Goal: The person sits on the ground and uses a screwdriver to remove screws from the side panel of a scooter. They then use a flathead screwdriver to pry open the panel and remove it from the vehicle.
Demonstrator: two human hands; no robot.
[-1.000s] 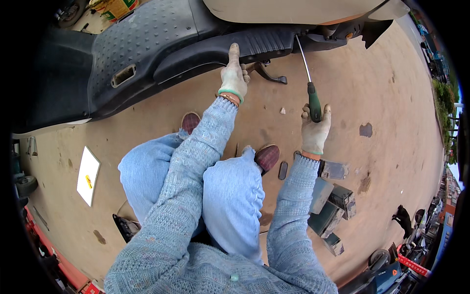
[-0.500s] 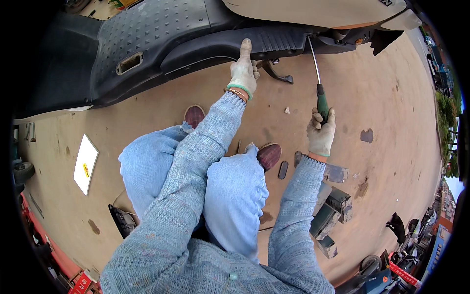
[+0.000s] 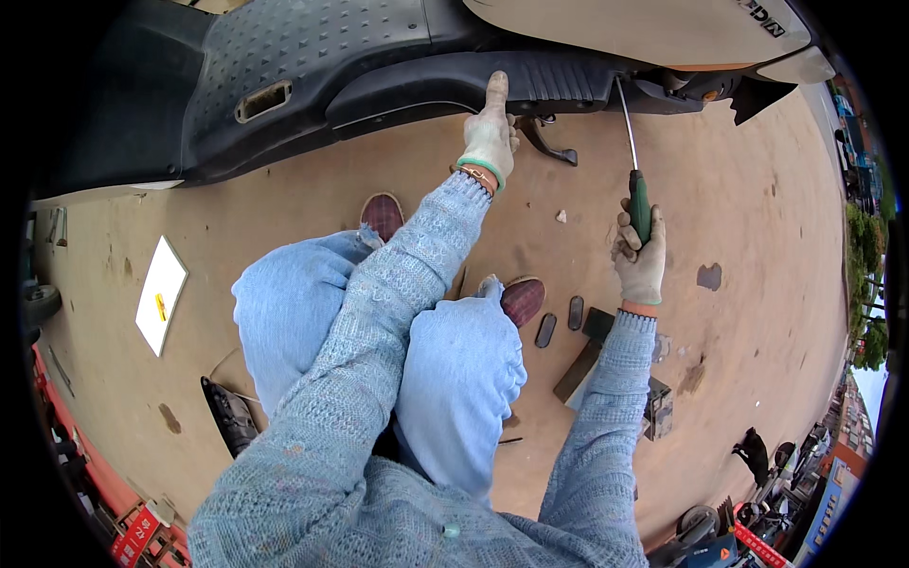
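A scooter's long black side trim (image 3: 407,87) runs beneath its textured footboard (image 3: 322,36). My left hand (image 3: 488,142), in a pale work glove, has its thumb on the trim's face and its fingers curled at the lower edge. In my gloved right hand (image 3: 643,265) is a screwdriver (image 3: 641,201) with a green and black handle, the fingers closed around the grip. Its long metal shaft slants up to the trim's rear end, below the cream body panel (image 3: 644,33); the tip's exact contact is too small to see. A black stand (image 3: 549,147) hangs behind my left hand.
Two dark oval pads (image 3: 546,329) and several grey-green blocks (image 3: 578,374) lie by my right forearm. Left on the ground are a white board (image 3: 172,279) with a yellow item and a black part (image 3: 229,415). Vehicles and a black animal (image 3: 753,456) stand far right.
The whole view has shifted a little, so scooter and hands appear further right. My right fingers have changed position slightly on the screwdriver handle. The left hand keeps its place on the trim.
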